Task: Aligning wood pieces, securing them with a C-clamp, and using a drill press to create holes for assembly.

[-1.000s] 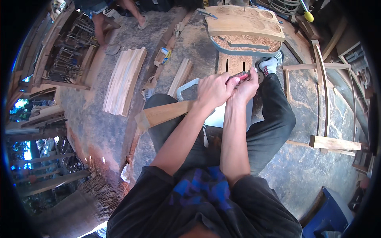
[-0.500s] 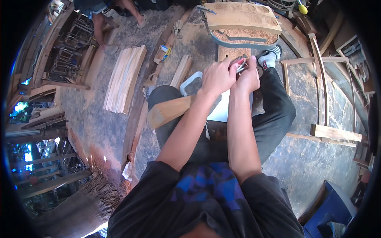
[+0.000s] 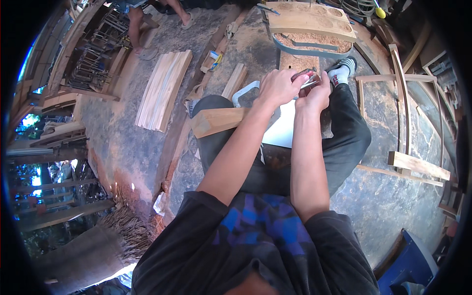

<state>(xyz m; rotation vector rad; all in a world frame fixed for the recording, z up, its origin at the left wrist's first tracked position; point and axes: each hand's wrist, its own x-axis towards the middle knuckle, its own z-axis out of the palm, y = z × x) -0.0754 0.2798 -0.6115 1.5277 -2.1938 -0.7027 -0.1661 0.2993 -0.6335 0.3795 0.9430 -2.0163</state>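
My left hand point(image 3: 281, 89) and my right hand point(image 3: 316, 94) are together in front of me, fingers closed around a small red and silver tool point(image 3: 308, 78). My left thumb lies against its red part, while my right hand cups the silver end from below; the fingers hide which kind of tool it is. Under my forearms is a white sheet point(image 3: 280, 130). An angled wooden block point(image 3: 216, 121) rests over my left thigh, passing beneath my left forearm. Beside my left hand shows a grey C-shaped clamp frame point(image 3: 241, 92), partly hidden.
Ahead, a board with round hollows point(image 3: 307, 20) sits over wood shavings point(image 3: 307, 42) bordered by a grey curved band point(image 3: 312, 53). Wooden strips point(image 3: 163, 91) lie on the left floor, a wooden frame point(image 3: 400, 98) on the right. Another person's legs point(image 3: 136, 29) show at far left.
The view has shifted slightly, so the scene sits a little farther right. Both hands stay together on the small tool, with its silver part tilted slightly differently.
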